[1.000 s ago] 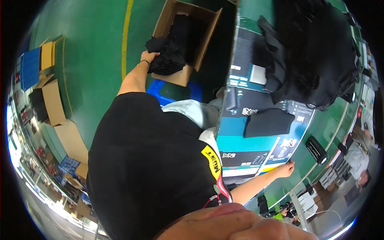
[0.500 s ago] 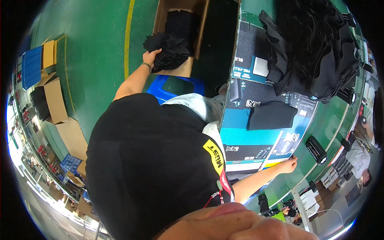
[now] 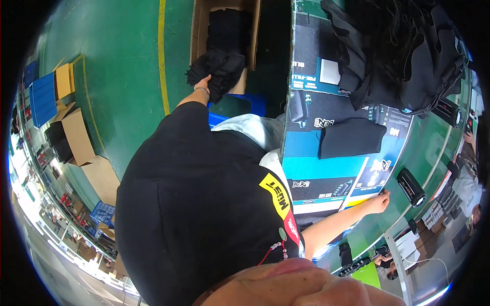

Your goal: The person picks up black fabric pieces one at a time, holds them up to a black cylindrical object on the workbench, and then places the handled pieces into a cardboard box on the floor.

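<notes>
Right, the left hand (image 3: pixel 203 84) has a firm hold on a thick bunch of black fabric pieces (image 3: pixel 222 69), fingers wrapped around its near side, the edges fanning out in layers. That bunch sits at the near end of an open cardboard box (image 3: pixel 200 30), with a dark fabric stack (image 3: pixel 229 30) lying inside just beyond it. A blue stool (image 3: pixel 252 104) shows below the box. Across to the other side, the right hand (image 3: pixel 378 201) is at the far edge of the worktable, fingers looking curled, though I can't tell whether they close on anything. The tabletop is covered with printed sheets (image 3: pixel 316 167) in teal and dark grey, and on them, well apart from both hands, lies a flat black piece (image 3: pixel 352 138). Above that, a big heap of black fabric (image 3: pixel 403 56) spreads over the table, near a pale square (image 3: pixel 329 71). Beyond the table's edge, a black cylinder (image 3: pixel 411 187) lies near the right hand, and a yellow line (image 3: pixel 163 61) runs along the green floor (image 3: pixel 117 66).
</notes>
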`<state>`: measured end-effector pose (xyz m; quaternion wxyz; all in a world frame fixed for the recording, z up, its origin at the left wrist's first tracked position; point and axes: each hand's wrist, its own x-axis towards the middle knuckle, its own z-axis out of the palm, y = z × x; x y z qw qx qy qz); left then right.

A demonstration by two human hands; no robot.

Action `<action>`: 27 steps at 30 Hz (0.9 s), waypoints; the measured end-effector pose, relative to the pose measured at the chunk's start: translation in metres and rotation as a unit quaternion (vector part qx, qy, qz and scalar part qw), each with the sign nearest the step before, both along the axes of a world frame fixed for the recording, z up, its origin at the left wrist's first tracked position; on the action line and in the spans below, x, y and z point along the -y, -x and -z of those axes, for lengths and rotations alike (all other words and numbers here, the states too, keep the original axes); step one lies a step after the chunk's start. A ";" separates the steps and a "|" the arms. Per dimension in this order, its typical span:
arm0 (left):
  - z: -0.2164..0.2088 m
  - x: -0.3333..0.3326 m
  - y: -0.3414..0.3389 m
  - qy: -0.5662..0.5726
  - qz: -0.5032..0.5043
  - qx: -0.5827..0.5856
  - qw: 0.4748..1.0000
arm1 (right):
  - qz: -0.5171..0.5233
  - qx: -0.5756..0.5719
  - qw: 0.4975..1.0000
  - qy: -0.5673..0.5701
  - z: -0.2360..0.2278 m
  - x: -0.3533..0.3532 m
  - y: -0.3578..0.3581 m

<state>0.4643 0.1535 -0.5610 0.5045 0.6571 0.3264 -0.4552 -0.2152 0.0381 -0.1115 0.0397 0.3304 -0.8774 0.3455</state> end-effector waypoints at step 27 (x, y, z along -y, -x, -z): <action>-0.063 0.159 0.019 -0.121 0.269 0.363 0.884 | 0.008 -0.003 1.000 -0.016 -0.007 0.000 -0.007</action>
